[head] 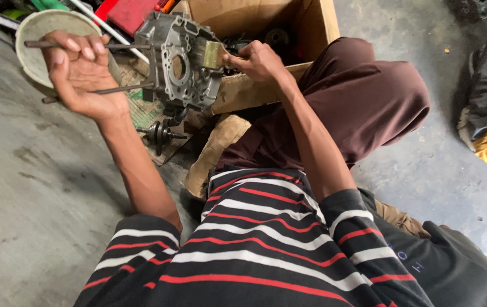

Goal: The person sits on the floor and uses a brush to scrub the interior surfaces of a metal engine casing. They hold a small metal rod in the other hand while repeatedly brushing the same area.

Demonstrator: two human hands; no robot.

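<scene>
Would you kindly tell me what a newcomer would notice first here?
The grey metal engine casing, raised at top centre, stands out. The left hand holds it by long rods, while the right hand presses a paintbrush against it. Behind sits an open cardboard box.

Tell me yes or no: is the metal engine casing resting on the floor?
No: the left hand holds the grey engine casing up in the air by long rods while the right hand presses a paintbrush against it.
</scene>
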